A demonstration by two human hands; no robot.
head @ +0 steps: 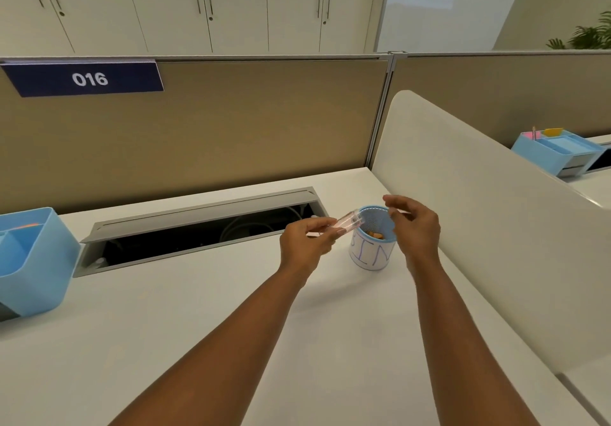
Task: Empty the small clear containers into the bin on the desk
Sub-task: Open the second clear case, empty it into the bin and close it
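Head view: clear container tipped at the bin's rim

The left hand [305, 243] pinches a small clear container [347, 223] between thumb and fingers, holding it tilted on its side with its open mouth at the left rim of the bin [372, 253]. The bin is a blue mesh cup with a white paper label lettered "BIN", standing on the white desk [198, 326] near the right divider panel [479, 227]. Small orange-brown pieces [377, 235] lie inside the bin. The right hand [417, 227] hovers over the bin's right side, fingers loosely curled; something thin and clear seems to sit at its fingertips, but whether it grips anything cannot be told. Behind the hands an open cable tray [198, 230] runs along the desk. A blue organiser [29, 260] stands at the left edge, and a sign reading "016" [86, 78] hangs on the partition
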